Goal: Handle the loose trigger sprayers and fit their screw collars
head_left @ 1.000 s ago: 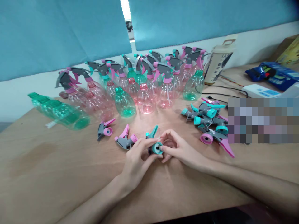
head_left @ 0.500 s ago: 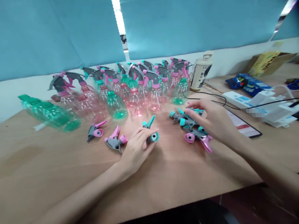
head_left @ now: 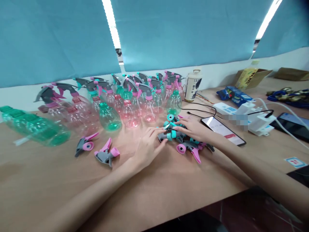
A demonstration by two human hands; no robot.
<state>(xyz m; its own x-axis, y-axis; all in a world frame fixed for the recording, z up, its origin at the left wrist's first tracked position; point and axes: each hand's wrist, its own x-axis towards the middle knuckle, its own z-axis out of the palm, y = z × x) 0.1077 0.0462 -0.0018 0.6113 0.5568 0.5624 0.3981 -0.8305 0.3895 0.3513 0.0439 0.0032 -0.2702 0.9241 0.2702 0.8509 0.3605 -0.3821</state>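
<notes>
My left hand is closed around a grey spray head with a teal collar, at the near left side of a pile of spray heads. My right hand lies over that pile, fingers stretched out, their tips touching teal parts at its upper side. A pink-collared spray head shows at the pile's front; others are partly hidden under my right hand. To the left, two grey and pink spray heads, one farther left and one nearer, lie apart on the table.
Behind stand several clear bottles, some topped with spray heads, others uncapped, such as a green bottle. Several green bottles lie or lean at left. A phone, power strip, cables, blue packet and cream tumbler are rightward.
My left hand has carried its teal spray head right to the pile, beside my right hand. My right hand has lowered onto the pile. The view has swung to the right.
</notes>
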